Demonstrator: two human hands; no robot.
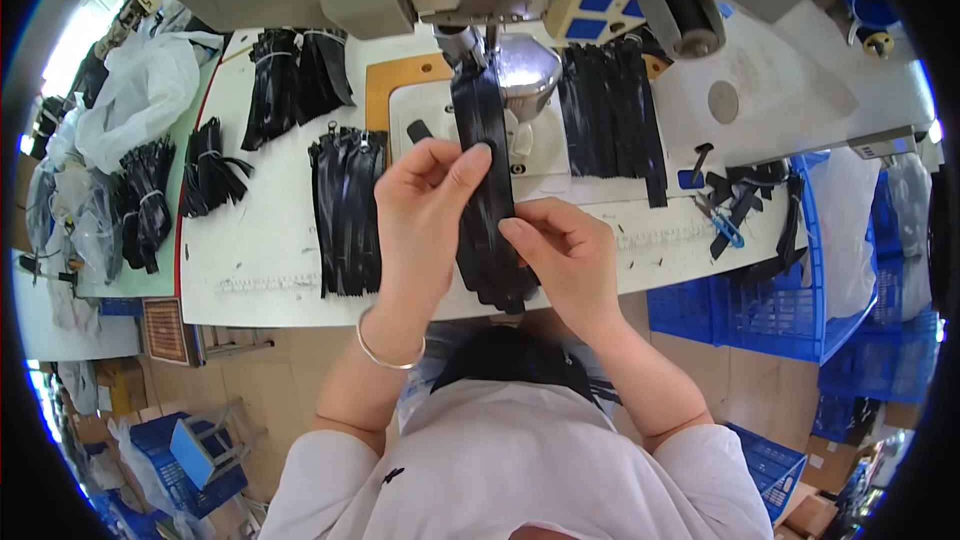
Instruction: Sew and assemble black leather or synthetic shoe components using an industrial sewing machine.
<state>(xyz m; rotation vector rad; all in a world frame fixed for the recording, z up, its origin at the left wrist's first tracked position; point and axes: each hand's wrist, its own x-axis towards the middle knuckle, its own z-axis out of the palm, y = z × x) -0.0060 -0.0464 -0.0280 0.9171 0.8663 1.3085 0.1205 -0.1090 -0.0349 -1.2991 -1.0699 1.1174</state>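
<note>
A long black zipper (485,120) runs from under the presser foot of the sewing machine (515,70) toward me. My left hand (425,200) pinches its left edge between thumb and fingers. Lower down, my right hand (565,250) grips the right edge with thumb and curled forefinger. Below the hands, the black strip material reaches the table's front edge; I cannot tell how many layers lie there. Left of my left hand lies a row of black zippers (347,215) with metal pulls at the top. Another row of black zippers (610,110) sits to the right of the machine bed.
Tied black zipper bundles (275,90) lie at the table's back left. Blue-handled scissors (722,225) and black scraps (750,190) are at the right. A blue crate (740,315) stands beside the table's right edge. Plastic bags (145,90) cover the left side table.
</note>
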